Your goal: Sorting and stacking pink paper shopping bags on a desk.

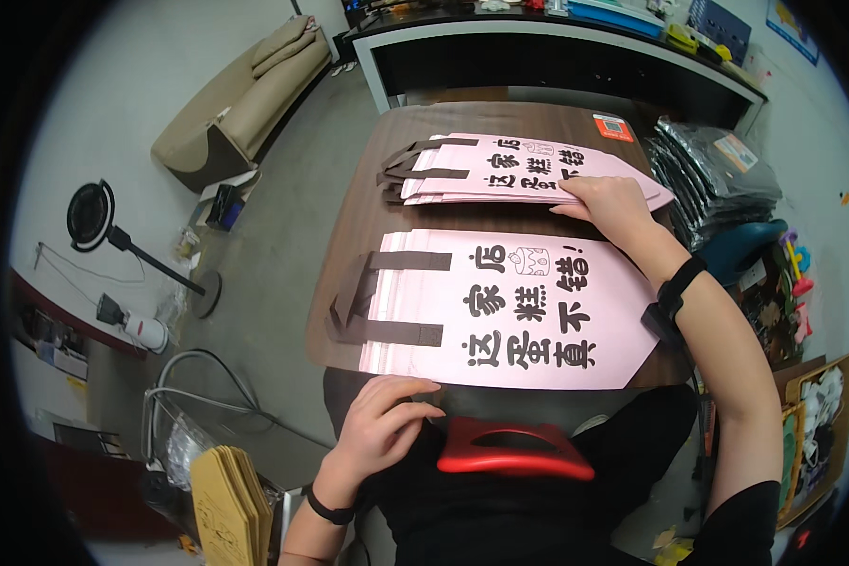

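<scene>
Two stacks of flat pink bags with dark printing and brown strap handles lie on a brown wooden table [349, 208]. The far stack [486, 168] is at the back of the table, its handles pointing left. My right hand [608, 208] is at that stack's near right edge, thumb on top and fingers curled at the edge, closed on the bag there. Closer to me lies the near stack [528, 321], handles also to the left. My left hand [384, 424] is by its near left corner, fingers loosely stretched and holding nothing.
A red plastic piece with a slot [514, 448] sits at my lap. Right of the table are dark plastic-wrapped packages [717, 179] and a box of goods [816, 434]. Yellow flat bags [231, 505] stand at lower left. A black-framed counter [557, 57] runs behind the table.
</scene>
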Tool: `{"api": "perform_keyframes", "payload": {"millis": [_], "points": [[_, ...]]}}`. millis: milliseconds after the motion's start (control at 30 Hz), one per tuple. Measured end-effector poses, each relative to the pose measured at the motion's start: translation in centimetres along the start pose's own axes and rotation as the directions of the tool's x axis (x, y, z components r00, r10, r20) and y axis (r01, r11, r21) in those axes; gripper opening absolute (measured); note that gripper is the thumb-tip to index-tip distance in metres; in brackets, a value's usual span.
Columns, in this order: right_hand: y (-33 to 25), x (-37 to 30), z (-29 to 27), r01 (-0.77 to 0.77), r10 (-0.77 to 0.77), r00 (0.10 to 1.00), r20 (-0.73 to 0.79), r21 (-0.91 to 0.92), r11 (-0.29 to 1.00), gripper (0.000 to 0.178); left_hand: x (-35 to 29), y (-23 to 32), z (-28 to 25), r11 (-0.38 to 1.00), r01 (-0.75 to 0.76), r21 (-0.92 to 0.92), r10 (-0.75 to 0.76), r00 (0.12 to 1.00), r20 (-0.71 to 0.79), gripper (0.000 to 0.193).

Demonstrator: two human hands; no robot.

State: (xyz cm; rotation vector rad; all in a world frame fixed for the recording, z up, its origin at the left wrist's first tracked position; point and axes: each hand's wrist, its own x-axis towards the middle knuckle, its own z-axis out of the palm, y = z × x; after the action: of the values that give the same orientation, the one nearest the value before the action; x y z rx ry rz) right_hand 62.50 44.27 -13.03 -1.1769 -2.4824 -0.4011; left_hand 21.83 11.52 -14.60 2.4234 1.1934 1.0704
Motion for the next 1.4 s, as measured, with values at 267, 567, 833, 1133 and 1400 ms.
{"api": "perform_keyframes", "payload": {"millis": [267, 567, 833, 1133, 1400], "points": [[-1.5, 0.6, 1.7, 0.096, -0.096, 0.995, 0.002, -0.113, 0.989, 0.036, -0.2, 0.0, 0.9, 0.999, -0.04, -0.004, 0.04, 0.999, -0.033, 0.033], [-4.7, -0.4, -8.1, 0.073, -0.117, 0.906, -0.406, -0.123, 0.99, 0.023, 0.4, 0.3, 1.1, 0.994, -0.08, 0.08, 0.084, 0.995, -0.058, 0.032], [-15.5, -11.5, -10.8, 0.283, -0.268, 0.926, -0.266, 0.021, 0.959, 0.032, 1.6, 0.3, 2.4, 0.958, -0.069, 0.28, 0.094, 0.993, -0.077, 0.044], [-19.7, -17.4, -9.5, 0.181, -0.172, 0.98, -0.103, 0.087, 0.98, 0.036, 2.8, -0.2, 5.2, 0.889, -0.105, 0.446, 0.093, 0.995, 0.048, 0.065], [-19.4, -18.4, -10.0, 0.115, -0.109, 0.993, -0.04, 0.215, 0.97, 0.045, 3.2, -1.1, 4.6, 0.841, -0.176, 0.511, 0.131, 0.984, 0.123, 0.051]]}}
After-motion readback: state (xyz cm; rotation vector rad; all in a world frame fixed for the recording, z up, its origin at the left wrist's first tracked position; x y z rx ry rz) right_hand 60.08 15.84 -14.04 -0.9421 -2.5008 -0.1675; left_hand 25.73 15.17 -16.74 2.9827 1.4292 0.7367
